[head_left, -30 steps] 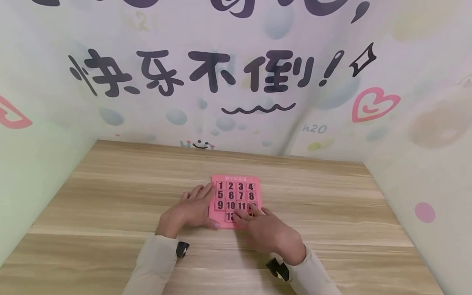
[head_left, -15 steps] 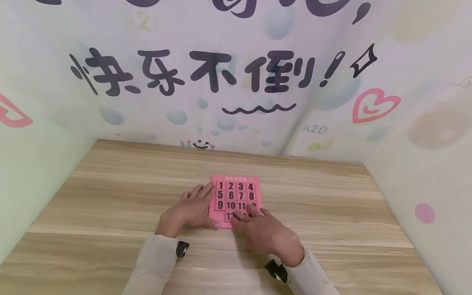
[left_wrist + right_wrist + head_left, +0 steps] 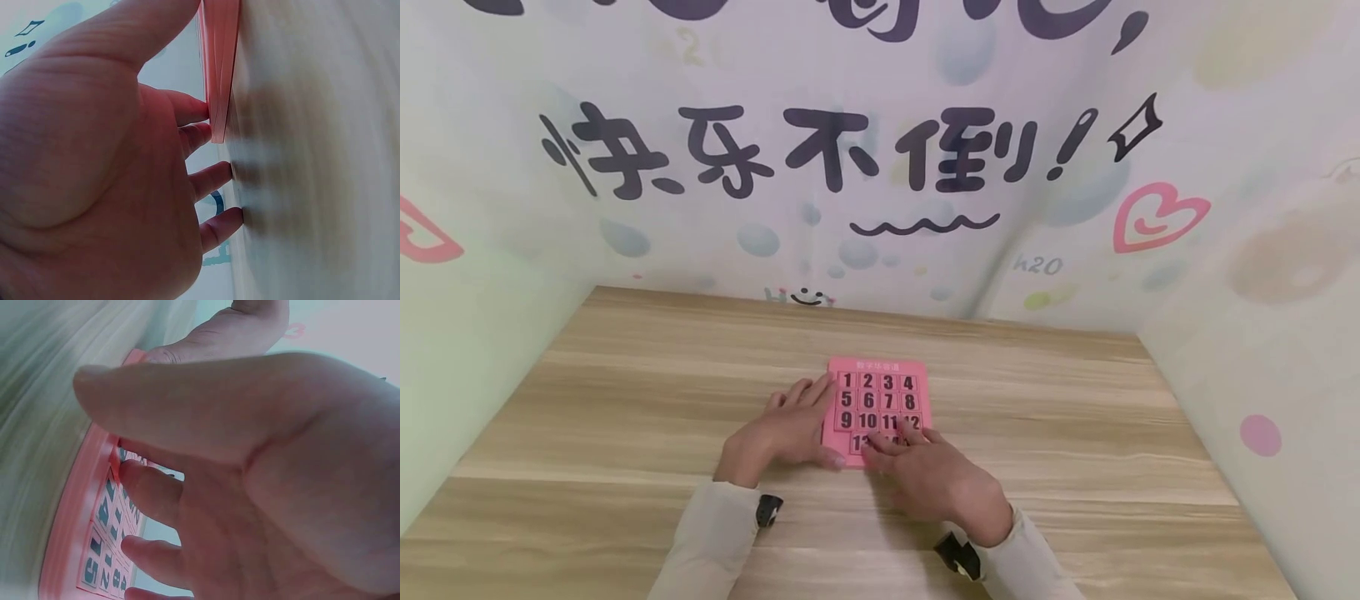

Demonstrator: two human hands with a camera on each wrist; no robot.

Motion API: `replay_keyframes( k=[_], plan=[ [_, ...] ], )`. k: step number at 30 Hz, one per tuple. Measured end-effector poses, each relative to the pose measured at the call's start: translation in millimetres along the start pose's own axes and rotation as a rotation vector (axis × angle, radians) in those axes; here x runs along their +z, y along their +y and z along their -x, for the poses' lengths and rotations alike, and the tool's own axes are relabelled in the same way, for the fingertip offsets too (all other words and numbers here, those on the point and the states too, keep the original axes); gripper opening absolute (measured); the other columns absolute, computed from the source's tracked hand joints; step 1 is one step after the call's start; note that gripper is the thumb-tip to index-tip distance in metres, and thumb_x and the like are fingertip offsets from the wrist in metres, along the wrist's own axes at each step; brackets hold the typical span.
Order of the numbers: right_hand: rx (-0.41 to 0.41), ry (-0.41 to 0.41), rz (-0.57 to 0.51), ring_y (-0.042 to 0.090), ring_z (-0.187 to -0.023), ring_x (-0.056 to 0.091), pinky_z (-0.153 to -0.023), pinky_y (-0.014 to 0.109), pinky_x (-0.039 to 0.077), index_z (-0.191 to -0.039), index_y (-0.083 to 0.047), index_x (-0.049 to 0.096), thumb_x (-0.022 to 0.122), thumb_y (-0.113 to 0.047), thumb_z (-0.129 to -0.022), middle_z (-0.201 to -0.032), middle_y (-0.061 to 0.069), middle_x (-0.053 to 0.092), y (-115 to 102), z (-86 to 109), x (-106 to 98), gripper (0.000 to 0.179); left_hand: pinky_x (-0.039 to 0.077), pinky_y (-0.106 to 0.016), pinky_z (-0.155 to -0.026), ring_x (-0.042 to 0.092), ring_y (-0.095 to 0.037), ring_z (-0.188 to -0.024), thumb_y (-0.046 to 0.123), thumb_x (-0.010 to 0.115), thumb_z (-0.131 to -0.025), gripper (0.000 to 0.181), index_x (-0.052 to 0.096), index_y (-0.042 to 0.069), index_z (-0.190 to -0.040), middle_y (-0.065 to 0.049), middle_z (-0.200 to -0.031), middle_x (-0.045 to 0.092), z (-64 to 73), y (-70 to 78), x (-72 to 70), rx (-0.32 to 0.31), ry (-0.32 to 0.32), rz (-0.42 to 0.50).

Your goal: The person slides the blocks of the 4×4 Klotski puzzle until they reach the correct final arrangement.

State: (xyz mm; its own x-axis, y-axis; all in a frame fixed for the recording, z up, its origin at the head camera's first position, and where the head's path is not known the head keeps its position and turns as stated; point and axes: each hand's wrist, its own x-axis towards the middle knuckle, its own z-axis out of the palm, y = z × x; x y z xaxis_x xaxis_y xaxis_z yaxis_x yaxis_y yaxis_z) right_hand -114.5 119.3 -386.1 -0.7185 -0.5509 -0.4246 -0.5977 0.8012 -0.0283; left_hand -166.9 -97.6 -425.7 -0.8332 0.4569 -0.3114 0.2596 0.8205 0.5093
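A pink number slide puzzle point(image 3: 880, 367) lies flat on the table in the head view. Its top three rows read 1 to 12, and 12 is partly covered. In the bottom row, the tile 13 point(image 3: 858, 443) stands slightly left of the column above, with a gap at its left. My left hand point(image 3: 782, 429) rests along the board's left edge, fingers spread and thumb by the near left corner. My right hand point(image 3: 940, 475) lies over the lower right part, its fingertips on the bottom-row tiles. In the right wrist view, tile 15 point(image 3: 92, 562) shows below the fingers.
The wood-grain table point(image 3: 625, 400) runs back to a printed cloth wall point(image 3: 760, 275) with large dark characters. A pale side wall point(image 3: 460, 358) closes off the left, and another stands at the right. Each wrist wears a black strap, such as the right strap point(image 3: 958, 557).
My right hand has moved a little left, and the bottom-row tile 13 has slid left, narrowing the gap beside it. My left hand stays at the board's edge.
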Motion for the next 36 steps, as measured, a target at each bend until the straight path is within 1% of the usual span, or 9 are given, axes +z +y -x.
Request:
replay_keyframes(
  k=[7,10,19,26,30,36],
  plan=[
    [0.001,0.003,-0.01,0.035,-0.15,0.023,-0.118,0.054,0.026,-0.153,-0.032,0.037,0.056,-0.034,-0.1,-0.162,-0.009,0.027,-1,-2.5,4,0.056,0.014,-0.056,-0.119,0.007,-0.038,-0.152,0.05,0.079,-0.079,0.113,0.013,0.004,-0.159,-0.01,-0.168,0.005,-2.4,-0.1,2.1,0.008,0.012,-0.002],
    [-0.001,0.013,-0.009,0.034,-0.15,0.023,-0.118,0.054,0.026,-0.153,-0.031,0.038,0.055,-0.032,-0.1,-0.162,-0.009,0.027,-2,-3.9,5,0.056,0.014,-0.057,-0.119,0.008,-0.038,-0.152,0.05,0.079,-0.079,0.113,0.013,0.004,-0.159,-0.011,-0.168,0.005,-2.7,-0.2,2.4,0.009,0.014,-0.005],
    [-0.018,0.036,0.003,0.035,-0.149,0.024,-0.117,0.055,0.028,-0.153,-0.03,0.038,0.056,-0.036,-0.1,-0.162,-0.008,0.027,-3,-5.6,6,0.056,0.012,-0.059,-0.119,0.008,-0.039,-0.152,0.052,0.078,-0.079,0.113,0.013,0.004,-0.159,-0.012,-0.167,0.006,-3.1,-1.0,2.5,0.003,0.012,-0.01],
    [-0.036,0.045,0.024,0.036,-0.149,0.025,-0.117,0.055,0.028,-0.153,-0.029,0.038,0.057,-0.038,-0.099,-0.162,-0.008,0.028,-4,-8.7,7,0.058,0.014,-0.059,-0.118,0.009,-0.038,-0.151,0.054,0.078,-0.078,0.115,0.013,0.005,-0.159,-0.012,-0.167,0.007,-3.7,-3.7,2.2,0.003,0.017,-0.02],
    [-0.034,0.048,0.02,0.036,-0.149,0.025,-0.117,0.055,0.028,-0.154,-0.029,0.037,0.058,-0.037,-0.099,-0.162,-0.008,0.028,-4,-9.3,8,0.059,0.012,-0.06,-0.118,0.008,-0.039,-0.151,0.053,0.078,-0.078,0.115,0.012,0.005,-0.159,-0.012,-0.167,0.006,-3.3,-2.9,1.8,0.009,0.014,-0.016],
    [-0.04,0.056,-0.004,0.033,-0.15,0.023,-0.118,0.054,0.026,-0.155,-0.03,0.034,0.054,-0.035,-0.101,-0.162,-0.01,0.026,-6,-11.8,11,0.058,0.011,-0.062,-0.118,0.007,-0.04,-0.151,0.051,0.079,-0.078,0.115,0.013,0.004,-0.159,-0.012,-0.168,0.005,-2.9,-1.3,1.0,0.013,0.011,-0.006]
  ],
)
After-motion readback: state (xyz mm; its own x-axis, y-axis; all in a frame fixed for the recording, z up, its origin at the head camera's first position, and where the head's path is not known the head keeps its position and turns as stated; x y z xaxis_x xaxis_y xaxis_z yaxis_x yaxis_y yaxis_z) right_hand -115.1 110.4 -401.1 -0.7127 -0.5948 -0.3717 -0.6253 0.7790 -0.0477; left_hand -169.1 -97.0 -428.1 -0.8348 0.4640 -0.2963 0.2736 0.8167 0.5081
